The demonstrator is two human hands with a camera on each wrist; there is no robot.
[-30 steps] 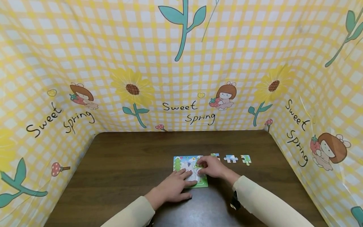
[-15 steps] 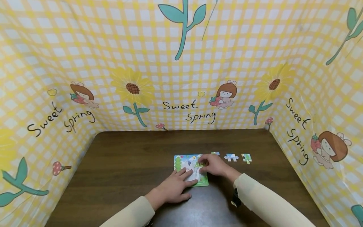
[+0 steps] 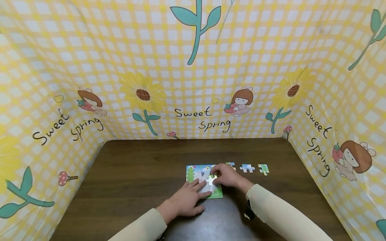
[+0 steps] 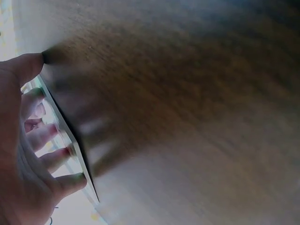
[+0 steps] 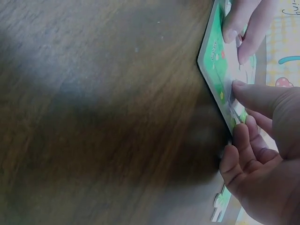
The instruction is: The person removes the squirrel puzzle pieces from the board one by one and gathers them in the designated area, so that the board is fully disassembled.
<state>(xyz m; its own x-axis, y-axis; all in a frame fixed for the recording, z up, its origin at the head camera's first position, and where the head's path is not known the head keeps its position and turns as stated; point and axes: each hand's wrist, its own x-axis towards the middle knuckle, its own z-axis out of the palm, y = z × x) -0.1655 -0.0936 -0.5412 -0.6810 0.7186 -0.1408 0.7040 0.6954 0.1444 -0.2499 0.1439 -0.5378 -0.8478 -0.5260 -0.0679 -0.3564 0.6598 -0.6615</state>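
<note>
A jigsaw puzzle board (image 3: 190,174) with a green tree and blue sky lies flat on the table. My left hand (image 3: 184,201) rests across its lower left part, fingers spread and fairly straight; the left wrist view shows those fingertips on the board's near edge. Over the right part of the board, my right hand (image 3: 227,175) pinches a pale puzzle piece (image 3: 212,180) between thumb and fingers. In the right wrist view the thumb (image 5: 253,96) touches the board's picture side, and the other fingers curl at its edge. Part of the picture is hidden under both hands.
Three loose puzzle pieces lie right of the board: one partly behind the right hand (image 3: 231,165), a blue and white piece (image 3: 247,168), and a green piece (image 3: 263,169). The brown wooden table (image 3: 135,167) is enclosed by a yellow checked cloth (image 3: 193,80) on three sides.
The pale piece under the right fingers now looks brighter and more distinct. Both hands stay nearly in place; the head view has shifted slightly.
</note>
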